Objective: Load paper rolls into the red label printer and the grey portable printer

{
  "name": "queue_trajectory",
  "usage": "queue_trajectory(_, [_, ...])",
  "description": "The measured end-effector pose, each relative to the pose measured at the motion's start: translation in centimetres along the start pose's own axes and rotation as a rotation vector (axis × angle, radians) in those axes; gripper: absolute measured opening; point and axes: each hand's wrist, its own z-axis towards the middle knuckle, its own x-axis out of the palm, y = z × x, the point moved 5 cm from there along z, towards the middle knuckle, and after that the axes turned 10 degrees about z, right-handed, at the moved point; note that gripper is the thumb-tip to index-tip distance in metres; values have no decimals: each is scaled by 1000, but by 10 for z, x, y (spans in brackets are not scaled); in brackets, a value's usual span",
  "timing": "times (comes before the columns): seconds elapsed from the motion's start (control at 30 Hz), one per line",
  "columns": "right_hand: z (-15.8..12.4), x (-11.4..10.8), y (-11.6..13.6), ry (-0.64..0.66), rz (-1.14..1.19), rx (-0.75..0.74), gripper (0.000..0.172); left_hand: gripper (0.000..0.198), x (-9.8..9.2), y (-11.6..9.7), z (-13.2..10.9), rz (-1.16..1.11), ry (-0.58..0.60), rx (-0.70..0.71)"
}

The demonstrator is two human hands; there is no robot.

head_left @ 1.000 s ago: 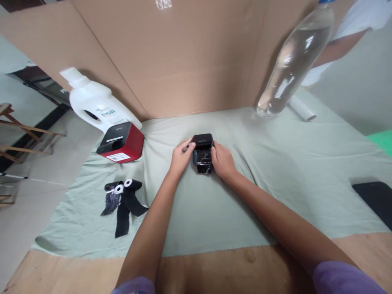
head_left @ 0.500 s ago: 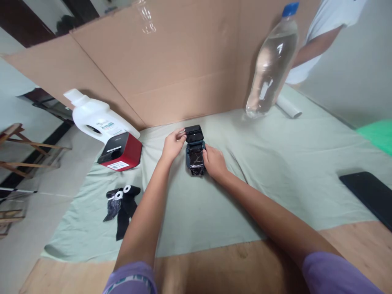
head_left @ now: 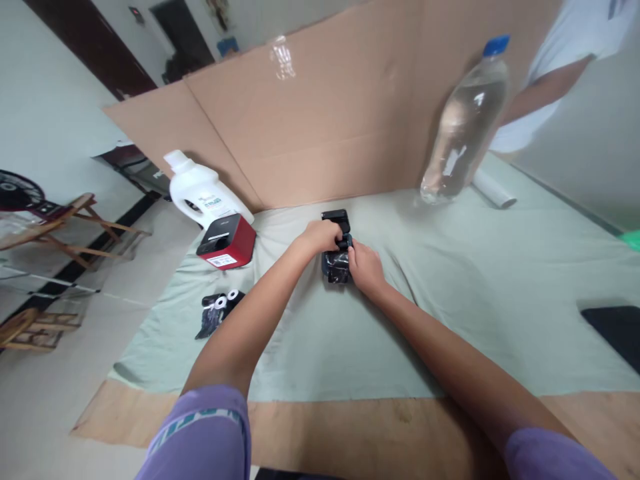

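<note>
A small dark portable printer (head_left: 326, 265) lies on the green cloth with its lid (head_left: 336, 217) tipped back. Shiny black wrapped material (head_left: 339, 265) covers its near end. My right hand (head_left: 367, 267) grips the printer's right side. Over the opening, my left hand (head_left: 323, 237) reaches in from the left with its fingers curled down. What those fingertips pinch is hidden. Left of my left forearm lie several black rolls with white cores (head_left: 220, 303), partly covered by the arm.
A red and black box-shaped device (head_left: 227, 241) stands at the left before a white jug (head_left: 210, 193). A tall water bottle (head_left: 465, 133) and a white tube (head_left: 494, 189) are at the back right. A cardboard wall (head_left: 320, 127) closes the back. A dark phone-like slab (head_left: 617, 333) lies right.
My left hand has moved from the raised lid down over the printer's opening. My right hand stays at its side. The camera view has shifted left.
</note>
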Motion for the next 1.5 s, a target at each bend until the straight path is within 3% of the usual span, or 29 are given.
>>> queue_trajectory(0.13, [1, 0, -3, -42, 16, -55, 46, 26, -27, 9, -25, -160, -226, -42])
queue_trajectory(0.27, [3, 3, -6, -64, 54, -123, 49, 34, -37, 42, -88, -525, -492, -152])
queue_trajectory(0.4, [5, 4, -10, -79, 84, -143, 51, 54, -11, 107, -179, -823, -645, -404])
queue_trajectory(0.47, [5, 4, -10, -79, 87, -142, 51, 50, 6, 146, -230, -855, -672, -568])
queue_trajectory(0.6, [5, 3, -8, -76, 89, -139, 51, 35, 36, 211, -318, -573, -542, -941])
queue_trajectory(0.7, [5, 3, -7, -84, 85, -129, 53, 30, 71, 229, -353, -490, -457, -1050])
queue_trajectory(0.87, [5, 3, -8, -87, 93, -120, 51, 33, 146, 224, -367, -411, -387, -1078])
queue_trajectory(0.97, [5, 3, -8, -76, 95, -113, 50, 39, 165, 217, -370, -399, -381, -1104])
queue_trajectory(1.07, [6, 2, -8, -82, 102, -112, 52, 44, 148, 205, -371, -304, -448, -1126])
queue_trajectory(1.17, [6, 3, -9, -93, 109, -112, 55, 43, 122, 181, -361, -303, -525, -1026])
queue_trajectory(1.33, [6, 5, -12, -122, 136, -126, 57, 49, 117, 144, -325, -631, -353, -785])
queue_trajectory(1.5, [6, 5, -13, -113, 149, -133, 54, 48, 110, 138, -300, -561, -283, -731])
